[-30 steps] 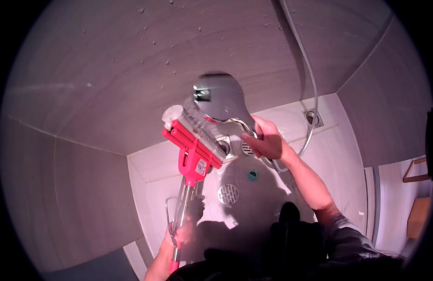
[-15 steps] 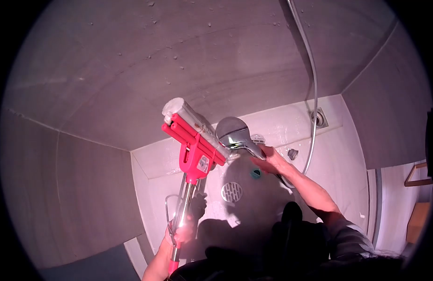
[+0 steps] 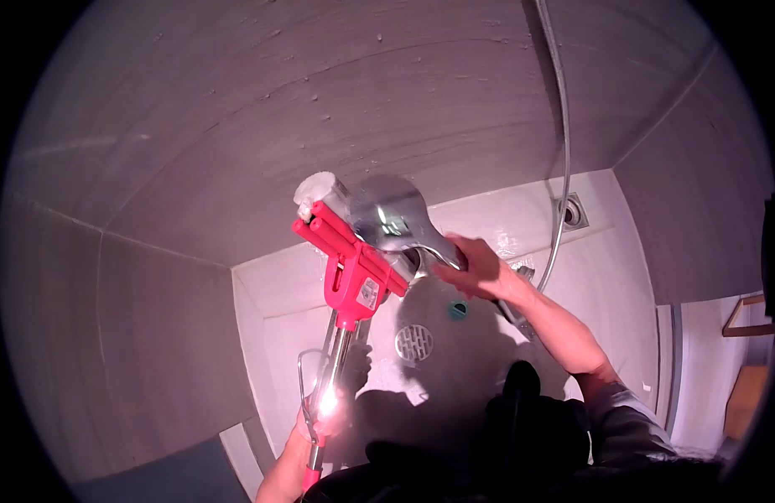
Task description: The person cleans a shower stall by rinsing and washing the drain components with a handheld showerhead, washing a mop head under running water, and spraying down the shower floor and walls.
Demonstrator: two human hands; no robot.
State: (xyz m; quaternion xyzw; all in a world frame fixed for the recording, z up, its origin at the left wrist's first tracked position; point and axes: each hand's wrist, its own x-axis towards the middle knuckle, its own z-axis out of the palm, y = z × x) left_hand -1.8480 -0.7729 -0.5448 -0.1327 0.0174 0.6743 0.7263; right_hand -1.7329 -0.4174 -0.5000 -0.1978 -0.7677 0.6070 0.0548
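My left hand is closed round the metal pole of a sponge mop, beside its wire lever; glare washes out some of the fingers. The mop's pink head with its rollers points up and away, and a white sponge shows at its far end. My right hand grips the handle of a chrome shower head. The shower head is over the sponge side of the mop and hides much of the sponge. I cannot make out running water.
A shower hose hangs down the grey wall, which has water drops on it. In the pale floor are a round slotted drain cover, a square drain in the corner and a small green round piece.
My right hand has moved the shower head up and to the left, further across the mop's sponge. The mop and my left hand have hardly moved.
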